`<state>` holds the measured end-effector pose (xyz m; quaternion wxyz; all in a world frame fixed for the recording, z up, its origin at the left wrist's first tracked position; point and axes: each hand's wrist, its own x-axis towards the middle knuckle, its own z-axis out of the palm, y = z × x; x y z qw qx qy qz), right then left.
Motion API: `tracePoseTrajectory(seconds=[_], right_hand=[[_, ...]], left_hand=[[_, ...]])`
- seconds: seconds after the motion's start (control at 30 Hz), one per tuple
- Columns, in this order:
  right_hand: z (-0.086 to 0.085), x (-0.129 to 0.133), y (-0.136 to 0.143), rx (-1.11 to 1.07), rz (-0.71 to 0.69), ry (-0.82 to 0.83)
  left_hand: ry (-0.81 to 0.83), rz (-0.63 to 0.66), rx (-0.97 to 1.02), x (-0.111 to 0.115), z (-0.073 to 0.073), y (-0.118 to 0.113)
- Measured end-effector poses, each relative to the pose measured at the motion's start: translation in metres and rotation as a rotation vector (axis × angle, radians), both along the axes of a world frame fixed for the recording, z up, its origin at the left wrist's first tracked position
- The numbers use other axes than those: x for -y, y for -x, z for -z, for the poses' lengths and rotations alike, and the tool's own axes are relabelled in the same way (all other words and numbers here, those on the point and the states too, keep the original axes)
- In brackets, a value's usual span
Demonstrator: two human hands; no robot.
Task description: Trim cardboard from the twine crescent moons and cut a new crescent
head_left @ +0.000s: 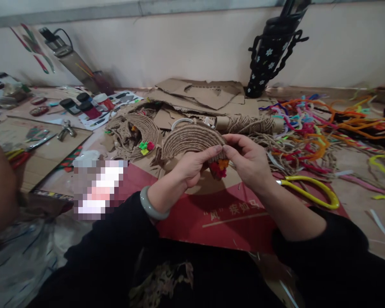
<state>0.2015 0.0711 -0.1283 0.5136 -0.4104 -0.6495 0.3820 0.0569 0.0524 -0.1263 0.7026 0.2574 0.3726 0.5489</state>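
- My left hand [192, 169] is gripping the right-hand end of a twine-coiled arch [192, 139], thumb pressing along its face; my right hand [248, 158] is pinching the same end between thumb and forefinger, the two thumb tips nearly meeting.
- I am keeping the arch over the far part of a red printed cardboard sheet [186, 218] on the counter [356, 209]; a red-and-orange fuzzy cluster [221, 167] is hanging just below my fingers.
- I am judging the pinched end to be the weak spot: if I am pulling unevenly there, the outer twine rows could be lifting or fraying.
- If my fingers are knocking the fuzzy cluster, it could be bending or coming loose; I cannot tell how it is fastened.
- Yellow-handled scissors [333, 199] are lying just beside my right wrist, where a backward swing of that arm could be catching them.
- A tangle of pipe cleaners [311, 115] and loose twine is crowding the right side, and stray strands could be snagging on my sleeve.
- A second twine coil [147, 128] with small bright flowers is lying close behind to the left, leaving little room that way.
- Torn cardboard pieces [195, 94] and a twine roll [250, 124] are blocking the space behind; paint jars [88, 109] and a flowered black tumbler [266, 60] are standing farther back.
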Motion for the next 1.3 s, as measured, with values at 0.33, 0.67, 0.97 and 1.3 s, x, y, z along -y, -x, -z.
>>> tracePoseTrajectory(seconds=[0.33, 0.67, 0.97, 1.3], right_hand=[[0.003, -0.007, -0.009, 0.003, 0.028, 0.034], [0.014, -0.012, -0.009, 0.005, 0.061, 0.097], [0.009, -0.004, -0.001, 0.138, 0.11, -0.024], [-0.004, 0.0, -0.001, 0.17, -0.012, -0.052]], left_hand=[[0.093, 0.062, 0.091, -0.007, -0.004, -0.013], [-0.024, 0.08, 0.082, -0.01, 0.017, -0.007], [-0.008, -0.046, 0.001, -0.004, 0.015, -0.007], [0.047, -0.148, 0.048, -0.005, 0.008, 0.001]])
